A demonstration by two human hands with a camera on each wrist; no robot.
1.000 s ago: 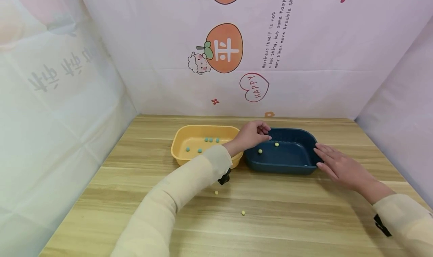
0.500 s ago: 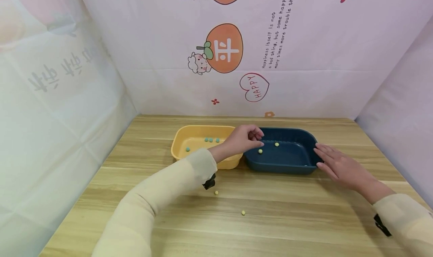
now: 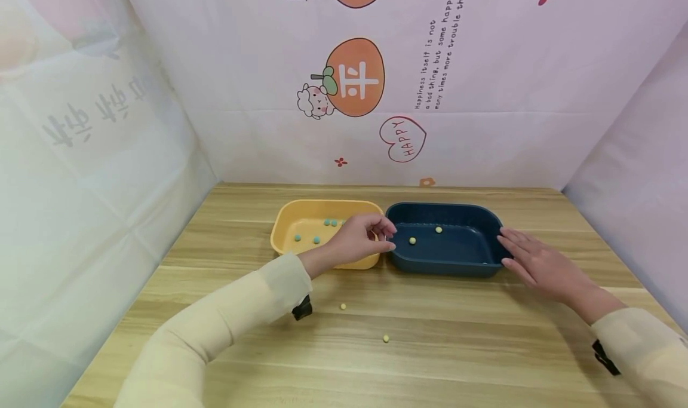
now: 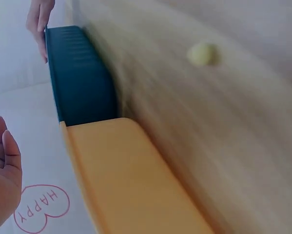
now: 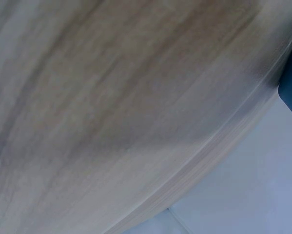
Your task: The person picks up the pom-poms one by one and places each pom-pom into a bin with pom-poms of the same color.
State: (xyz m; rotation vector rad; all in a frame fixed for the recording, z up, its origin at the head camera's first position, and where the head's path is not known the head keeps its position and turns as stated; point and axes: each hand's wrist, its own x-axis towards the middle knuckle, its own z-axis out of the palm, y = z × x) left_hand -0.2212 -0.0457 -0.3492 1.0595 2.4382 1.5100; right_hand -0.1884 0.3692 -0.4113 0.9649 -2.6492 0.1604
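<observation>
My left hand [image 3: 357, 238] hovers over the right side of a yellow plastic basin [image 3: 285, 223], fingers loosely bent. Nothing shows between its thumb and fingers in the head view; in the left wrist view, its fingers [image 4: 11, 146] are at the left edge. Several small blue balls [image 3: 316, 240] lie in the yellow basin, partly hidden by this hand. Beside it stands a dark blue basin [image 3: 457, 249] with a few yellow balls [image 3: 412, 241] inside. My right hand [image 3: 543, 267] rests straight fingers on that basin's right rim.
Two small yellow balls lie on the wooden table [image 3: 457, 348] in front of the basins: one ball [image 3: 343, 306] near the yellow basin, the other ball [image 3: 386, 339] closer to me. A printed white cloth [image 3: 269, 133] hangs behind, and plain cloth borders both sides.
My left hand has drawn back leftward and toward me, from over the dark blue basin to over the yellow one. My right hand has stayed at the rim.
</observation>
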